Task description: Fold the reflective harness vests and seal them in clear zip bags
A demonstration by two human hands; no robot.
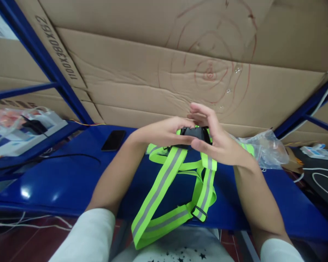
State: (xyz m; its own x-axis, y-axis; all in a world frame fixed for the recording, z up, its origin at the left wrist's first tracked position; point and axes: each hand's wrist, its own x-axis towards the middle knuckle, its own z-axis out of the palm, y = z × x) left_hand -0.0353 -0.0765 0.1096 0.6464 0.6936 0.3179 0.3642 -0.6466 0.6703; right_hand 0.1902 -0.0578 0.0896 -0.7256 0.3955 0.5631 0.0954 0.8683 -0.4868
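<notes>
Both hands are at a black plastic buckle point(195, 134) on a neon-yellow reflective harness point(157, 194) with grey stripes. From the left, my left hand point(171, 131) holds the buckle, its thumb along the near edge and the other fingers mostly hidden behind. My right hand point(214, 140) grips the right end between thumb and fingers, with the upper fingers raised above it. Whether the buckle is fully clipped cannot be made out. The straps hang in loops toward my lap, and a black slider point(199, 212) sits on the lower right strap.
The blue table point(60, 178) carries a dark phone point(113, 140) at left and a clear plastic bag point(270, 149) at right. White boxes and a black adapter point(35, 125) lie far left. Behind stands a cardboard panel point(125, 69) with red rings. Cables trail at both sides.
</notes>
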